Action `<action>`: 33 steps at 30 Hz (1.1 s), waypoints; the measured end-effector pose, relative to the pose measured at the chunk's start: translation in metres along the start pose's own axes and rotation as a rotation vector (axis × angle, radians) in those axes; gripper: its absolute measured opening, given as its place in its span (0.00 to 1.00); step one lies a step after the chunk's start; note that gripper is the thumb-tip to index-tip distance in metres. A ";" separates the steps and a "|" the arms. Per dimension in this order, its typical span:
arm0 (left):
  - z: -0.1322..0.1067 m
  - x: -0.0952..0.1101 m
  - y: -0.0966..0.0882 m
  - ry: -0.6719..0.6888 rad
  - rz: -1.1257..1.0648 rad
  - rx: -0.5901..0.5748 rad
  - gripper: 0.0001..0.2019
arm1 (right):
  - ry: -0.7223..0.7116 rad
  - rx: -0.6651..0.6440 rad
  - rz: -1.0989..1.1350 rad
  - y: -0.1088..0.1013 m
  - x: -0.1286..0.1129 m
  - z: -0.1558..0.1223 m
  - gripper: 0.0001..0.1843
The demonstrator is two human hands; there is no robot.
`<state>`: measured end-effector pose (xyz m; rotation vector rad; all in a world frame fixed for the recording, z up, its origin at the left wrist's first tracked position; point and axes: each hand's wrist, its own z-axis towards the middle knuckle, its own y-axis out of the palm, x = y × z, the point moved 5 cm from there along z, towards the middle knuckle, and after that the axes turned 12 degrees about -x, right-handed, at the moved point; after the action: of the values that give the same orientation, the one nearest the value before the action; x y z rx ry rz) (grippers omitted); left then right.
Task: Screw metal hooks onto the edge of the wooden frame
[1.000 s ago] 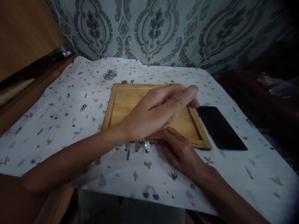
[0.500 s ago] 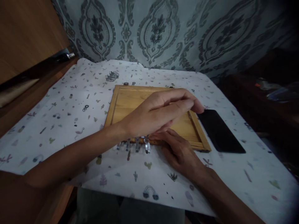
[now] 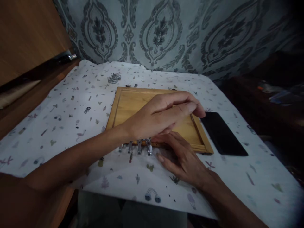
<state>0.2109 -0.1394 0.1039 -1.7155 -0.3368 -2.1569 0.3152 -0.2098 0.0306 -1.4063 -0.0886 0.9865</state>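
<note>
A wooden board with a raised rim lies flat on the table. Several small silver metal hooks stick out along its near edge. My left hand is above the board, its fingers bent and held together with the thumb alongside; whatever they may hold is hidden. Below it, my right hand rests at the board's near edge, beside the rightmost hook. Its fingers stretch to the left, partly covered by my left hand, and its thumb lies apart over the cloth.
A black phone-like slab lies right of the board. Farther back on the patterned tablecloth sits a small heap of metal pieces. Wooden furniture borders the left side, and a patterned wall rises behind.
My right thumb has moved out from under the hand, away from the fingers and board edge. My left hand has barely moved, and the board stays in place.
</note>
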 end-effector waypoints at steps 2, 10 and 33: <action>0.000 0.001 0.001 0.011 0.003 -0.011 0.11 | 0.027 0.022 -0.039 0.002 -0.002 0.000 0.23; 0.001 0.001 0.001 0.041 0.000 -0.039 0.11 | 0.072 0.163 -0.264 0.013 -0.014 0.009 0.34; 0.001 -0.004 -0.005 -0.022 0.101 0.012 0.12 | 0.119 0.222 -0.256 0.019 -0.012 0.007 0.18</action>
<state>0.2110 -0.1340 0.1002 -1.7135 -0.2630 -2.0619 0.2934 -0.2147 0.0220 -1.2118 -0.0666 0.6775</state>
